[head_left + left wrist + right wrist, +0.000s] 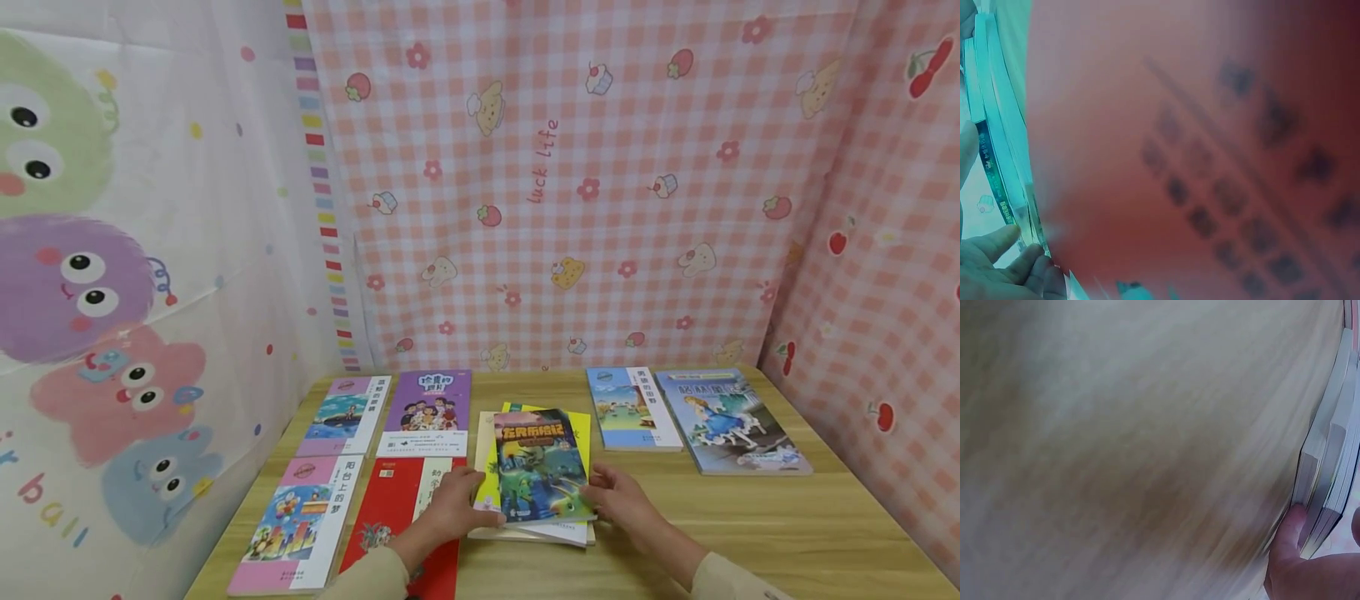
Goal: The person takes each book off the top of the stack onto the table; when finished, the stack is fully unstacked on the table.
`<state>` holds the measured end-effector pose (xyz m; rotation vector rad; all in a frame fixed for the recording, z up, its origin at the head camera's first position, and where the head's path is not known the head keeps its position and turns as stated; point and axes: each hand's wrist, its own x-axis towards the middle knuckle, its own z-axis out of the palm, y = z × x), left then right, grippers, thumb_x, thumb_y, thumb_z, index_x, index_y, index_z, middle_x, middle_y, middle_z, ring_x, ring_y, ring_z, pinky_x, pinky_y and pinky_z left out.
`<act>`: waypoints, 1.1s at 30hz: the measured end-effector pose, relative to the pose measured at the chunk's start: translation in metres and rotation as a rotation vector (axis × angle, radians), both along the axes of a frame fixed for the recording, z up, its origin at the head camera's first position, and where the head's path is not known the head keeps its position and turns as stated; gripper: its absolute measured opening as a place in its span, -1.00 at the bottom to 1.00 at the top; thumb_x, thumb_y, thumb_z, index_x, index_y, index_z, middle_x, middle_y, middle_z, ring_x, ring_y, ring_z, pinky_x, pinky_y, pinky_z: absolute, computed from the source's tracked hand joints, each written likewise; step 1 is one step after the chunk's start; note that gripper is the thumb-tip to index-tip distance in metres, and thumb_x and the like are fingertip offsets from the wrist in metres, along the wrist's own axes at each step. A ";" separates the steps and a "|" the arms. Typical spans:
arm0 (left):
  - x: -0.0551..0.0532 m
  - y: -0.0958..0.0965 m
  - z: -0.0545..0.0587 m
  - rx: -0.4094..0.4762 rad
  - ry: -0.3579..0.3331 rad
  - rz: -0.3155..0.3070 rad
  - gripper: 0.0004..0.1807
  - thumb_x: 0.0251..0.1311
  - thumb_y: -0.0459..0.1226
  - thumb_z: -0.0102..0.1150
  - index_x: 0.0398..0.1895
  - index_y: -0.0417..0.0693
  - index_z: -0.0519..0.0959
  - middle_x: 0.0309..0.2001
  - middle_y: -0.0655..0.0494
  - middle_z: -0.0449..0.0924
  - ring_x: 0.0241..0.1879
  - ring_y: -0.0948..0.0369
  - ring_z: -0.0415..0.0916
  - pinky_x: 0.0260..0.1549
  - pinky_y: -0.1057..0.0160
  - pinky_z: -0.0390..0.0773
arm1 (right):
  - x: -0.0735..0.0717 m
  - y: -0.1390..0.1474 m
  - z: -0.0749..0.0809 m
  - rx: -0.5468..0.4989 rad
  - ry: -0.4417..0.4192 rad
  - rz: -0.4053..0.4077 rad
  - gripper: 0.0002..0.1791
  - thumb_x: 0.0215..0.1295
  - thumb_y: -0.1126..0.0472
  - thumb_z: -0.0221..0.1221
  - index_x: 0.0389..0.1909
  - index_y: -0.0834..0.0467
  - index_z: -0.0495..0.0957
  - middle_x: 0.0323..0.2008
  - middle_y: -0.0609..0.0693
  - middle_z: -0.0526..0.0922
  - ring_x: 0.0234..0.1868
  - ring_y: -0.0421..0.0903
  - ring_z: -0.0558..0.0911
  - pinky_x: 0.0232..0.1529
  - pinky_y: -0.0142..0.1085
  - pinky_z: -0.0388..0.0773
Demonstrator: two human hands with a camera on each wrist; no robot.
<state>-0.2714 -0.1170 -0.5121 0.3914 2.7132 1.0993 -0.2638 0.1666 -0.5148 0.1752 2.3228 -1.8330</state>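
Note:
A book with a green dinosaur cover (542, 467) lies slightly askew on top of a small stack. Under it a yellow-covered book (489, 479) and a cream-coloured book (483, 433) stick out. My left hand (446, 504) holds the stack's near left corner, its thumb at the near edge; in the left wrist view its fingers (1029, 262) touch the book edges. On the right side, my right hand (618, 496) grips the stack's edge with curled fingers. The right wrist view shows a digit against the page edges (1329, 462). Some fingertips are hidden.
Left of the stack lie a red book (397, 492), a purple book (429, 408) and two white-and-pink books (292, 525). At the back right are a blue-and-white book (633, 408) and a larger blue book (731, 421). Patterned cloths hang around the wooden table (825, 533).

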 end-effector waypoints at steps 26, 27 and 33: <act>-0.008 -0.013 -0.003 0.016 -0.038 -0.109 -0.26 0.13 -0.10 0.44 0.32 -0.22 0.43 0.32 -0.20 0.29 0.30 -0.16 0.18 0.25 -0.24 0.28 | -0.001 0.005 0.003 0.092 -0.076 0.009 -0.44 0.30 0.43 0.19 0.30 0.49 0.33 -0.14 0.18 0.64 -0.27 -0.07 0.65 -0.27 -0.19 0.64; -0.008 -0.013 -0.002 0.025 -0.044 -0.106 -0.28 0.14 -0.11 0.44 0.33 -0.22 0.43 0.32 -0.19 0.28 0.31 -0.15 0.17 0.26 -0.24 0.27 | -0.001 0.006 0.003 0.068 -0.088 0.014 -0.43 0.30 0.44 0.18 0.31 0.49 0.31 -0.15 0.19 0.64 -0.29 -0.06 0.66 -0.27 -0.17 0.66; -0.008 -0.017 0.002 0.047 -0.088 -0.073 -0.34 0.20 -0.11 0.38 0.33 -0.16 0.44 0.37 -0.19 0.25 0.35 -0.18 0.13 0.28 -0.26 0.24 | 0.002 0.011 0.005 -0.048 -0.132 0.050 -0.39 0.28 0.48 0.12 0.35 0.51 0.23 -0.13 0.24 0.61 -0.26 0.01 0.68 -0.24 -0.12 0.68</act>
